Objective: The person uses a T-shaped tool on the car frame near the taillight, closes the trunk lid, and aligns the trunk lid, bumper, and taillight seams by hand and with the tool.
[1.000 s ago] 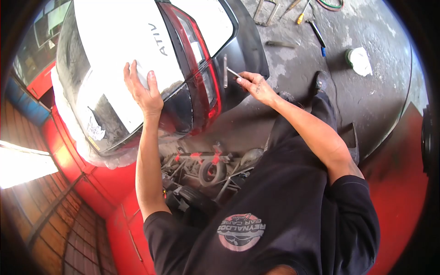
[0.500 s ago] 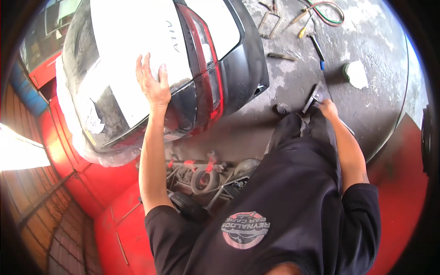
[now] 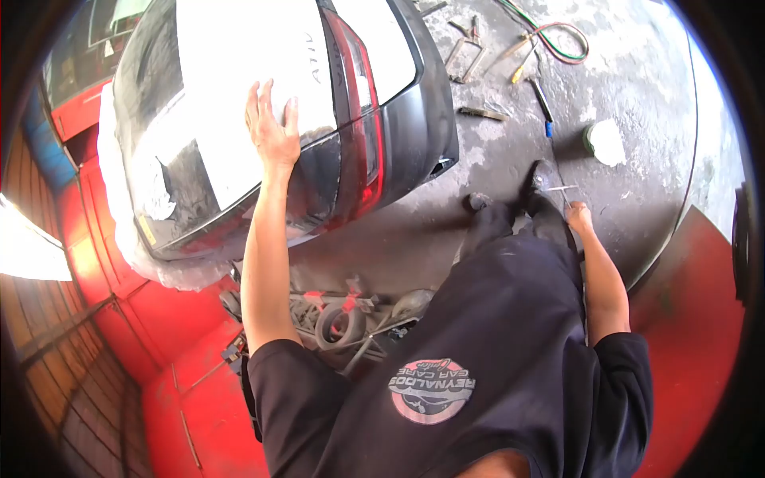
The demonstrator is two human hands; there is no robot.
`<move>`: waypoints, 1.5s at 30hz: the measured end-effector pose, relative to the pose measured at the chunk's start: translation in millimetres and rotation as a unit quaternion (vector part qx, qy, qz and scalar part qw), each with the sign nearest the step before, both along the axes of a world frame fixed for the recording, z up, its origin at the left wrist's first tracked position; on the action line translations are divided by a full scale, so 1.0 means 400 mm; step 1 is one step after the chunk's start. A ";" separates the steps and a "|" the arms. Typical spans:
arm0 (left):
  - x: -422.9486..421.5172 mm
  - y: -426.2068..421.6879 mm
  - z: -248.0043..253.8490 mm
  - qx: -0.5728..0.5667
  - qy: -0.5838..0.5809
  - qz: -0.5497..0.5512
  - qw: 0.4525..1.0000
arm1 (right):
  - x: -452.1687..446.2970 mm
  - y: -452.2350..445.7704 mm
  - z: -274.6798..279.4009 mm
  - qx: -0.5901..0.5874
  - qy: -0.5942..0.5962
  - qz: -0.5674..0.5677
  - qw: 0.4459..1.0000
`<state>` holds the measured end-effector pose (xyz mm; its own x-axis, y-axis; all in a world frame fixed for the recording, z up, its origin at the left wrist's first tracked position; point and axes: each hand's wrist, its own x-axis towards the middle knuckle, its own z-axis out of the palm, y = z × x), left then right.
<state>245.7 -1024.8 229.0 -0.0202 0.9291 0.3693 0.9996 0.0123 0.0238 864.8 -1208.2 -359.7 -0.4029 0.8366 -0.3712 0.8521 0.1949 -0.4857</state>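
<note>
My left hand (image 3: pixel 275 135) is open, fingers apart, over the white panel of a car's rear (image 3: pixel 231 48); whether the palm presses on it I cannot tell. Beside it, the red tail light (image 3: pixel 370 151) borders the dark bumper (image 3: pixel 422 103). My right hand (image 3: pixel 579 216) is closed around a thin T-shaped tool (image 3: pixel 562 189), held low near my right leg. Its broad head is nearly edge-on now, so the exact kind is unclear. The nearest shoe (image 3: pixel 543 174) is just left of that tool.
On the concrete floor lie a torch with a red and green hose (image 3: pixel 570 57), a metal frame (image 3: pixel 468 52), a flat bar (image 3: pixel 484 114) and a black tool with a blue end (image 3: pixel 542 103). A tub with white contents (image 3: pixel 607 143) stands right. Car parts (image 3: pixel 339 323) are piled below the car.
My right hand has moved slightly down and outward, and the tool has turned from showing its flat face to nearly edge-on. My left hand stays at the panel. The whole view has shifted slightly.
</note>
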 end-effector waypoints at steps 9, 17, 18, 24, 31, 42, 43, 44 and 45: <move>-0.010 -0.001 -0.006 0.017 0.009 -0.002 1.000 | -0.207 0.178 0.401 -0.264 0.211 -0.226 0.914; -0.015 -0.003 -0.010 0.027 0.022 0.000 0.999 | -0.049 0.144 0.346 -0.106 0.047 -0.143 0.983; -0.015 -0.003 -0.010 0.027 0.021 0.001 0.999 | -0.025 0.135 0.332 -0.105 0.030 -0.133 0.985; -0.015 -0.001 -0.008 0.027 0.031 0.002 0.999 | 0.035 0.129 0.334 -0.267 0.031 -0.160 0.950; -0.020 -0.002 -0.014 0.025 0.030 0.009 0.999 | -0.035 0.147 0.321 -0.285 0.124 -0.217 0.926; -0.024 -0.008 -0.013 0.027 0.012 0.018 0.999 | -0.081 0.200 0.412 -0.290 0.148 -0.238 0.915; -0.024 -0.007 -0.014 0.029 0.013 0.017 0.999 | -0.069 0.195 0.401 -0.281 0.143 -0.235 0.919; -0.026 -0.006 -0.016 0.031 0.014 0.017 0.999 | -0.052 0.186 0.380 -0.253 0.135 -0.209 0.935; -0.027 -0.007 -0.017 0.033 0.016 0.016 0.999 | -0.029 0.170 0.340 -0.224 0.126 -0.182 0.949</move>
<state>235.0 -1027.4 222.1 -0.0377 0.9019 0.4302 0.9990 0.0444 -0.0055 853.0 -1140.0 -223.7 -0.2402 0.7188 -0.6524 0.6683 -0.3649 -0.6482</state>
